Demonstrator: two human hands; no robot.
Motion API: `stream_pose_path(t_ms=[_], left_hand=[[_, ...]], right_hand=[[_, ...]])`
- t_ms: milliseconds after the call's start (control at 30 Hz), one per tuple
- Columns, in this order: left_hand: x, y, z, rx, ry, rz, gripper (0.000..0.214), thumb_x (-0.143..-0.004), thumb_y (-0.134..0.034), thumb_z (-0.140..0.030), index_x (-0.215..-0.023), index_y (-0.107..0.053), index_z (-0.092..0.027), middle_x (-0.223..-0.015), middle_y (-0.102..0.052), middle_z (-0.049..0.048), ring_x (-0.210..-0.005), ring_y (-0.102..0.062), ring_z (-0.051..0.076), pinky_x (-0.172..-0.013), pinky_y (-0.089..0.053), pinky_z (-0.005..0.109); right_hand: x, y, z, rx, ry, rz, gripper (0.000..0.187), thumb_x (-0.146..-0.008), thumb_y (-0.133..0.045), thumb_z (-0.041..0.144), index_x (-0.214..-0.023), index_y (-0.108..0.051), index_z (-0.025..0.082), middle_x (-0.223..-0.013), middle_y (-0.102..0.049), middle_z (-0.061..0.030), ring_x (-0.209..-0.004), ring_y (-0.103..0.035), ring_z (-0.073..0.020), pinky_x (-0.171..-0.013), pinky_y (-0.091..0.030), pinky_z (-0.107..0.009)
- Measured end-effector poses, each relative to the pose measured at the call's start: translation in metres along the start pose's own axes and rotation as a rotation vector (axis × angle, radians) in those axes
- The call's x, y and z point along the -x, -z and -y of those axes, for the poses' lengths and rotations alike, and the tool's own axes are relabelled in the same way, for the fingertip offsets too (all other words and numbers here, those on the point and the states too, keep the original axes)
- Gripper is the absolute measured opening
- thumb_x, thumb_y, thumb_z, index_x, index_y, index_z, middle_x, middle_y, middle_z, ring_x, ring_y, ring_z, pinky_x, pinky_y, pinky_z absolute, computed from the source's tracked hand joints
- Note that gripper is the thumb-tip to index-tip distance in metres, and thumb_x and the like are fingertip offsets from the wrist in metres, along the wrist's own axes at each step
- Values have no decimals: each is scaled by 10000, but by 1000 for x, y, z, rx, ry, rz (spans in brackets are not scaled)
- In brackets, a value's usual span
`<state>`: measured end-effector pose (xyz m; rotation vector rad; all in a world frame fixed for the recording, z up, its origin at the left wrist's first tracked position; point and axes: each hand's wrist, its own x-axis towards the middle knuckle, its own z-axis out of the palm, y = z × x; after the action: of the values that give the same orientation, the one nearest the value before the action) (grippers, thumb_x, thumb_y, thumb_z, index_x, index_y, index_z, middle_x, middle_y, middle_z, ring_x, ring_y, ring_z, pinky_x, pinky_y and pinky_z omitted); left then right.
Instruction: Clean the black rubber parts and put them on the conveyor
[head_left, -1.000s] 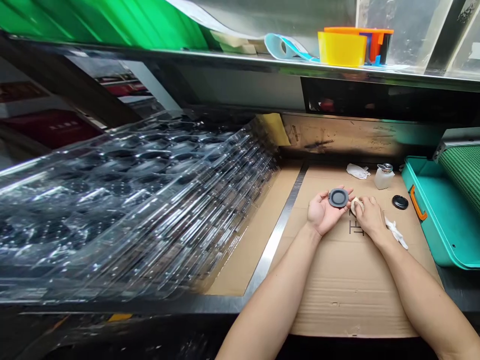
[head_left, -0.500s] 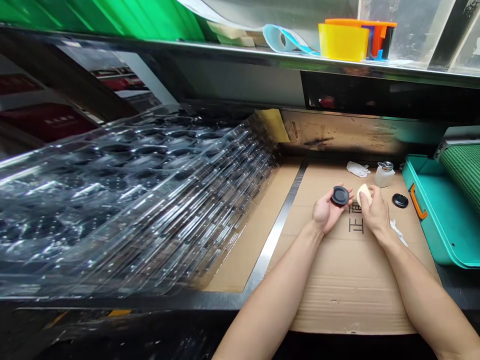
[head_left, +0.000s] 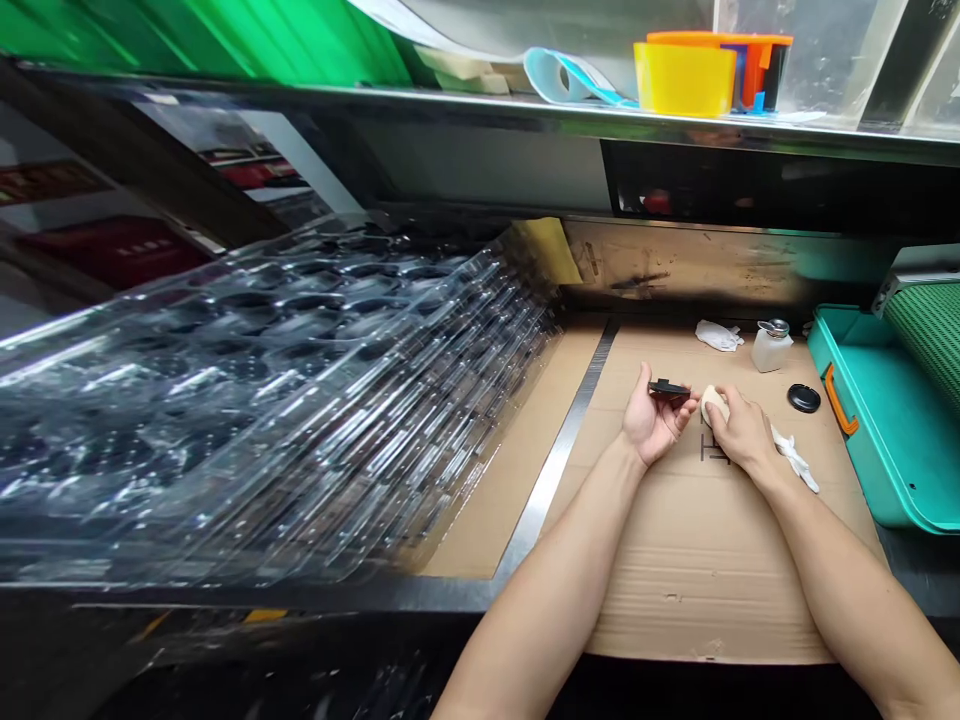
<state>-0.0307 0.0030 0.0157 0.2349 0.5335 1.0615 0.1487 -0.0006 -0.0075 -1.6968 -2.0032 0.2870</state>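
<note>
Left hand (head_left: pixel 654 420) is palm-up and half open, pinching a round black plastic disc (head_left: pixel 669 388) edge-on between thumb and fingertips, which seems to keep its flat face turned toward the right hand (head_left: pixel 742 432). That hand is curled snugly around a cream soft pad (head_left: pixel 714 405), just beside the disc, both hands low over a brown cardboard sheet (head_left: pixel 697 585).

Left of the cardboard sheet (head_left: pixel 712 580), passage is blocked by stacked clear plastic trays (head_left: pixel 300 400); to its right, reach is bounded by a teal bin (head_left: pixel 847 470).
</note>
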Motion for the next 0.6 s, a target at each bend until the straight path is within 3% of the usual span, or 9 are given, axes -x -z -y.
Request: stream_pose_path(t_ms=[100, 367, 500, 600], left_hand=[[5, -1, -3, 36, 83, 10, 754, -999, -216, -645, -875, -654, -43, -653, -671, 140, -470, -632, 123, -423, -499, 169], [7, -2, -1, 35, 76, 27, 754, -996, -232, -648, -950, -673, -38, -658, -681, 141, -494, -640, 139, -438, -509, 194], [2, 1, -1, -47, 21, 30, 722, -963, -312, -689, -957, -675, -65, -781, -720, 175, -631, -706, 188, -543, -577, 246], [-7, 6, 2, -128, -28, -4, 656, -931, -405, -701, -1010, -660, -103, -850, -727, 177, -710, -726, 211, -637, -608, 299]], right_hand=[[1, 1, 3, 73, -25, 79, 373, -988, -443, 446, -1285, -574, 263, -1181, -714, -84, -1013, -673, -272, -806, -473, -342], [2, 8, 12, 141, -34, 119, 386, -1007, -430, 469, -1284, -587, 251, -1215, -683, -96, -1071, -635, -264, -816, -452, -329], [-1, 48, 1, 219, -49, 23, 389, -998, -446, 494, -1175, -674, 234, -1217, -665, -119, -1110, -605, -271, -868, -442, -344], [7, 85, -19, 264, -167, -15, 392, -976, -450, 522, -1078, -709, 247, -1117, -702, -95, -988, -643, -261, -783, -439, -335]])
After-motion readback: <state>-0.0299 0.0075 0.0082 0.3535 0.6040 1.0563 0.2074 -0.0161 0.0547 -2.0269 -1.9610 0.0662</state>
